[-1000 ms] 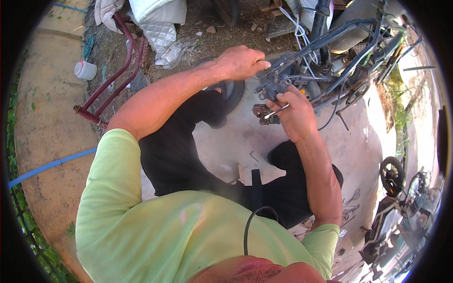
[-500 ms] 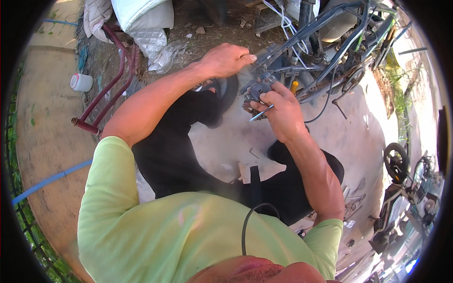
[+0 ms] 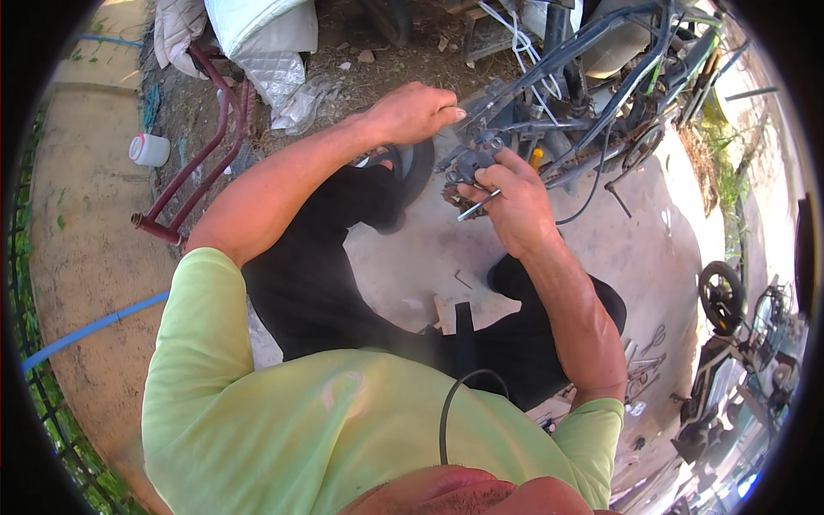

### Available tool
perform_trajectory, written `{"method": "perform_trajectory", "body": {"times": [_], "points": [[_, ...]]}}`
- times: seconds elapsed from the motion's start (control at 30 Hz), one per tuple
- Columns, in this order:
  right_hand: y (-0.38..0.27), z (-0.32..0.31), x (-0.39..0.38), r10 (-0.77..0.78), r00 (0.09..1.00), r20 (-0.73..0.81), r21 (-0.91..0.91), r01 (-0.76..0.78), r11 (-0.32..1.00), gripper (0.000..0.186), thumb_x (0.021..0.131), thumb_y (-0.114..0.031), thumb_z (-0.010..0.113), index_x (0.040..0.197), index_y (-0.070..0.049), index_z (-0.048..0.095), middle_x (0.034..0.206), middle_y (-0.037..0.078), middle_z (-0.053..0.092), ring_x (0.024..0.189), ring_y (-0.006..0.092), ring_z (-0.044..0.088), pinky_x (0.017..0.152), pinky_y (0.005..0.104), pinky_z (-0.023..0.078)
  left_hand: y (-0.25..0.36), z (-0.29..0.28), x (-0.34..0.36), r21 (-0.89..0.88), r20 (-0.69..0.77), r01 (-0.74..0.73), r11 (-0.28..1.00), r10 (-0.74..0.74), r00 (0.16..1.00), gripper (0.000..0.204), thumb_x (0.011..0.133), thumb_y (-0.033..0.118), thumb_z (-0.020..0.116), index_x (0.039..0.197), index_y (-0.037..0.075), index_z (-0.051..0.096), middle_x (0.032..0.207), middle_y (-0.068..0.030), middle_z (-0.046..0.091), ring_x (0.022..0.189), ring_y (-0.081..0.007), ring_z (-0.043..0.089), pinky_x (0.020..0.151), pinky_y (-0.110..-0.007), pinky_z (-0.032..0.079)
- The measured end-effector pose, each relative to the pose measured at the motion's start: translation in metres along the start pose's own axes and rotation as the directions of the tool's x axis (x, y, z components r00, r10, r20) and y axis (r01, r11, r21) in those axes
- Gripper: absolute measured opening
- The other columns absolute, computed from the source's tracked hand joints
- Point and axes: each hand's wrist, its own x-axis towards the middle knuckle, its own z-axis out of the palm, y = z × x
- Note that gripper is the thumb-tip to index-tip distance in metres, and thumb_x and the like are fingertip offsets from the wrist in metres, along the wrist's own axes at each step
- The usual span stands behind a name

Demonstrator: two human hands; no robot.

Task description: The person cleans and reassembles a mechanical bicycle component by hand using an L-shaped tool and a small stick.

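Observation:
My left hand [image 3: 416,116] is closed, fingertips pinched at the upper-left end of the dark frame assembly [image 3: 586,107]; what they hold is too small to make out. My right hand [image 3: 515,199] is wrapped around a dark grey mechanical part [image 3: 470,163] with bolts and a rusty section beneath. A thin silver rod [image 3: 478,206], like a screwdriver shaft, sticks out between its fingers, pointing down and left. A yellow piece [image 3: 536,156] shows just behind that hand, and a black cable [image 3: 584,215] loops beside it.
A red tubular frame [image 3: 219,146] and a white jar [image 3: 148,150] lie left. Silver padded sheeting [image 3: 270,73] is at the top. A hex key [image 3: 463,279] lies between my legs. Tools [image 3: 645,360], a wheel [image 3: 721,296] and parts are at lower right; a blue hose [image 3: 94,326] crosses the left.
Over the last second the view has shifted slightly, with both hands and the frame appearing a little higher and further left. Both grips look the same; little differs over the last half second.

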Motion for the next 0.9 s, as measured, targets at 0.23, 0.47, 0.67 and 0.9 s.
{"method": "perform_trajectory", "body": {"times": [0.23, 0.47, 0.67, 0.9], "points": [[-0.006, 0.002, -0.001, 0.010, 1.000, -0.021, 0.008, -0.009, 1.000, 0.021, 0.094, -0.003, 0.052, 0.113, 0.004, 0.058, 0.110, 0.012, 0.063, 0.099, 0.0230, 0.063, 0.090, 0.0380, 0.057, 0.000, -0.004, 0.003, -0.413, 0.175, 0.274, 0.868, -0.220, 0.960, 0.041, 0.106, 0.041, 0.055, 0.098, 0.002, 0.067, 0.063, -0.0065, 0.057, 0.057, -0.0179, 0.056, 0.054, -0.036, 0.045], [-0.011, -0.007, 0.010, -0.048, 0.997, -0.054, 0.031, 0.050, 0.998, 0.027, 0.094, -0.001, 0.049, 0.118, 0.007, 0.058, 0.118, 0.015, 0.063, 0.107, 0.0243, 0.063, 0.092, 0.0384, 0.056, -0.009, 0.003, 0.004, -0.588, 0.360, 0.444, 0.676, -0.273, 0.892, 0.044, 0.107, 0.044, 0.053, 0.098, 0.003, 0.067, 0.063, 0.0000, 0.053, 0.052, -0.0103, 0.047, 0.048, -0.028, 0.040], [-0.010, -0.010, 0.016, -0.067, 0.997, -0.028, 0.040, 0.069, 0.997, 0.032, 0.095, -0.002, 0.047, 0.123, 0.007, 0.058, 0.121, 0.015, 0.064, 0.114, 0.0250, 0.064, 0.093, 0.0382, 0.054, -0.015, 0.009, 0.001, -0.671, 0.366, 0.434, 0.601, -0.241, 0.899, 0.040, 0.108, 0.039, 0.054, 0.098, 0.003, 0.065, 0.063, 0.0010, 0.048, 0.052, -0.0097, 0.044, 0.049, -0.029, 0.039], [-0.032, -0.011, 0.005, -0.048, 0.999, 0.007, 0.095, 0.048, 0.994, 0.020, 0.095, -0.007, 0.055, 0.112, 0.002, 0.061, 0.112, 0.011, 0.065, 0.106, 0.0217, 0.065, 0.091, 0.0394, 0.055, -0.019, -0.004, -0.004, -0.822, 0.437, 0.459, 0.338, -0.142, 0.888, 0.037, 0.108, 0.036, 0.053, 0.103, 0.001, 0.061, 0.060, 0.0017, 0.043, 0.049, -0.0088, 0.037, 0.047, -0.028, 0.037]]}}
